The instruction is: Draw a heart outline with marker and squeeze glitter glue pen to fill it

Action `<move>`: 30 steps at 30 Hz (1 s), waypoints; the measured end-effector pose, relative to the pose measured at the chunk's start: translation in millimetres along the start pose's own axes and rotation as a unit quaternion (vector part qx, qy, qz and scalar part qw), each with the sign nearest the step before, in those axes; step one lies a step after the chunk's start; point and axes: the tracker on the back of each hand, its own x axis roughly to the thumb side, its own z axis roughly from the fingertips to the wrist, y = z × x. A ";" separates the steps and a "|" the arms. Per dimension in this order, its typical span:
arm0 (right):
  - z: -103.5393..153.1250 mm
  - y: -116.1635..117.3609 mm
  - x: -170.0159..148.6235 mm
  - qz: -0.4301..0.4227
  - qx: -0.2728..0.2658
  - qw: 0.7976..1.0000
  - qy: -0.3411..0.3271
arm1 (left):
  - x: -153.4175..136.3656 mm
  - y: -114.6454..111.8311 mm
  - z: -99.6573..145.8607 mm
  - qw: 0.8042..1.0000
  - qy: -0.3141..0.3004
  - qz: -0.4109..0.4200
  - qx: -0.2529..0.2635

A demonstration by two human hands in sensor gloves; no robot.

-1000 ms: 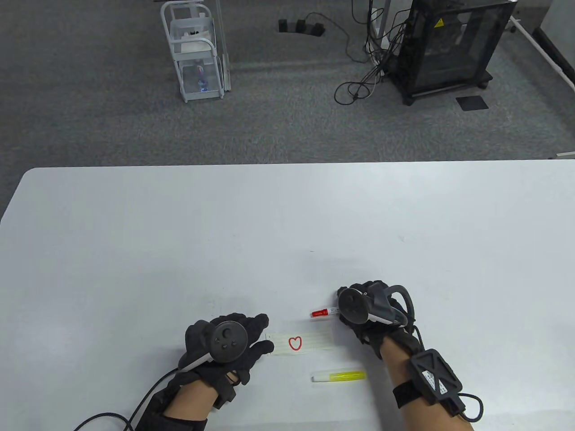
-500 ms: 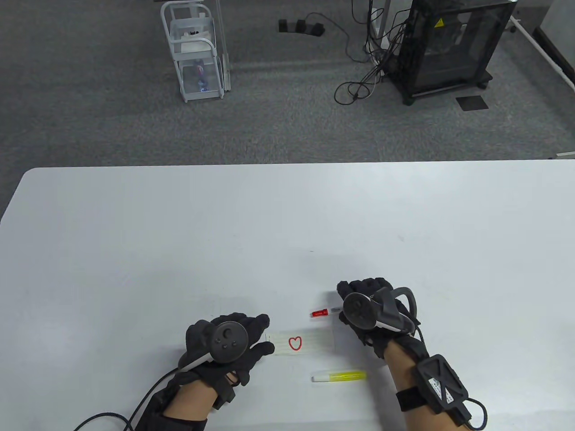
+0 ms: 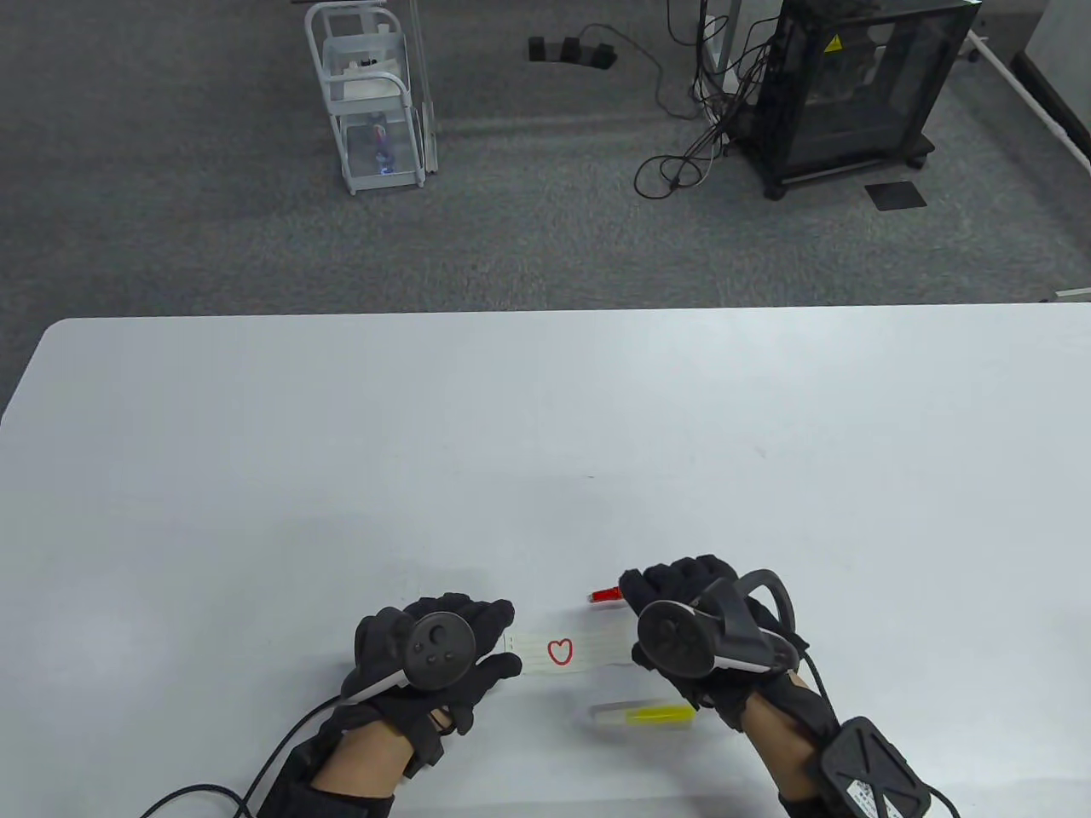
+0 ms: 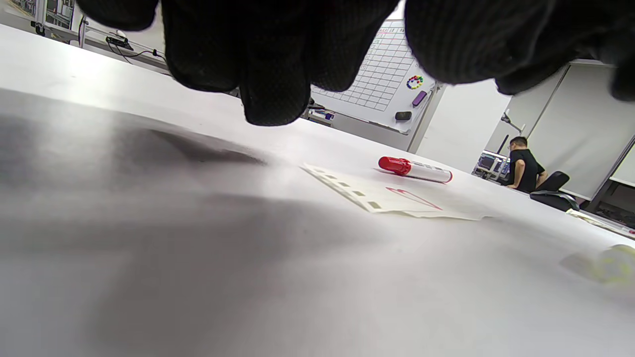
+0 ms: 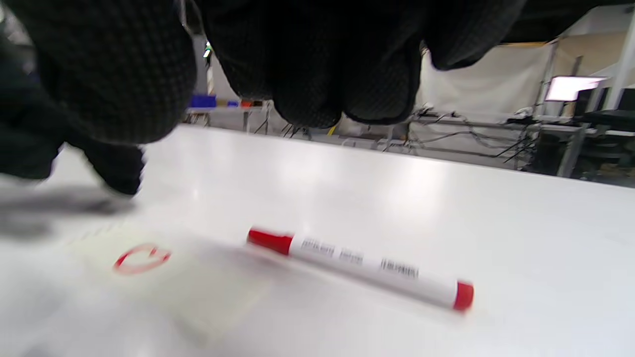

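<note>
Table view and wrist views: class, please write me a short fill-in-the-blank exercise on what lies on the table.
1. The heart on the paper is drawn in ____.
2. The marker lies on the table, held by ____ hand.
3. The glue pen has a ____ body.
4. The heart's inside is still ____.

Missing words: red; neither; yellow; unfilled

Beyond the desk (image 3: 341,409) lies grey carpet (image 3: 213,213). On it stands a white wire cart (image 3: 372,94) with shelves, holding a few small items too small to make out. To its right a black power strip (image 3: 571,49) lies on the carpet. A black cabinet (image 3: 861,85) on feet bears a yellow warning sticker; loose black cables (image 3: 690,111) trail beside it, and a dark mat (image 3: 896,196) lies near it. The left wrist view shows a whiteboard (image 4: 382,79) with a grid, and a person (image 4: 523,166) in black sitting far off.
</note>
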 end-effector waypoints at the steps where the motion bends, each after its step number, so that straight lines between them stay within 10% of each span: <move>1: 4.2 7.5 4.3 0.006 0.018 1.000 -0.006 | -0.1 -0.1 -0.1 1.000 0.000 0.000 0.000; 14: 21.7 73.7 24.2 0.066 0.107 0.992 -0.013 | -4.0 -4.6 -1.9 1.000 0.001 -0.003 -0.011; 30: 21.7 79.1 32.5 0.102 0.096 0.990 -0.029 | -7.1 -6.1 -1.5 1.000 -0.002 -0.007 -0.017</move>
